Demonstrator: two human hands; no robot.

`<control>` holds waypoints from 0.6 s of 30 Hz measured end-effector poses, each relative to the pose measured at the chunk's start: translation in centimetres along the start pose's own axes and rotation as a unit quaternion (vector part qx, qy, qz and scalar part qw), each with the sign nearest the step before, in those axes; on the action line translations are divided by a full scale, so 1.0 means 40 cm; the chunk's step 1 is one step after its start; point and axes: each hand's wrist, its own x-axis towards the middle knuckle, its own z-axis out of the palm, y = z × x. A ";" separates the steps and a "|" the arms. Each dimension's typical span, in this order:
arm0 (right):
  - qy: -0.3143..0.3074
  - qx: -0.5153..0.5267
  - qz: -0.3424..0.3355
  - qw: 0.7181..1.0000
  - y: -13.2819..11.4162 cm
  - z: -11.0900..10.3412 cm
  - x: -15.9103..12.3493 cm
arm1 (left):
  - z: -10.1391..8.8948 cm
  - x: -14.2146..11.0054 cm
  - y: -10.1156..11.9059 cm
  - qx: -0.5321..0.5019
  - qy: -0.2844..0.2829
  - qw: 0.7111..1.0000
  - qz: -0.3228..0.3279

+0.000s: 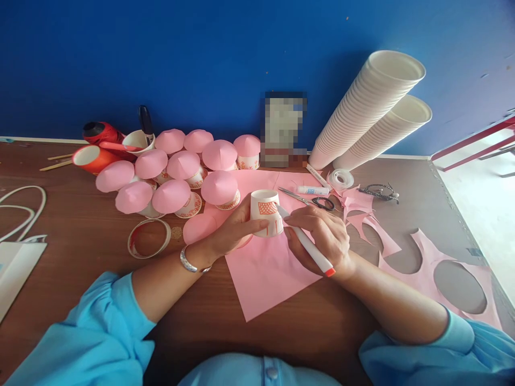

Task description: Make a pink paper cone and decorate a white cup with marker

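In the middle of the view, my left hand [235,228] grips a white paper cup [265,228] from its left side, thumb across the front. The cup is held upside down and carries an orange crosshatched rectangle and a few orange lines lower down. My right hand [319,236] is closed around a white marker [308,246] with an orange end. The marker's tip is at the right edge of the drawn rectangle; whether it touches is too fine to tell. Pink paper [263,284] lies under both hands. A pink paper disc [199,228] is partly hidden behind my left wrist.
Several decorated cups with pink cone tops [219,187] stand at the left. Two tall cup stacks [366,107] lean on the blue wall. Scissors [298,195], a glue stick [313,190], a tape roll [341,178] and pink offcuts [426,268] lie right; a tape ring [131,238] lies left.
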 end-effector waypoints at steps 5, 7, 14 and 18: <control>-0.005 -0.003 0.002 1.000 0.000 0.000 0.001 | 0.009 0.000 0.006 -0.014 0.002 1.000 -0.006; -0.004 -0.002 0.002 1.000 0.000 0.001 0.001 | 0.006 0.000 0.003 -0.015 0.003 1.000 -0.006; -0.004 -0.002 0.001 1.000 0.000 0.000 0.001 | -0.030 -0.006 -0.035 -0.006 -0.005 1.000 -0.016; -0.006 -0.002 0.002 1.000 -0.002 0.002 0.000 | -0.033 -0.006 -0.038 -0.006 -0.002 1.000 -0.018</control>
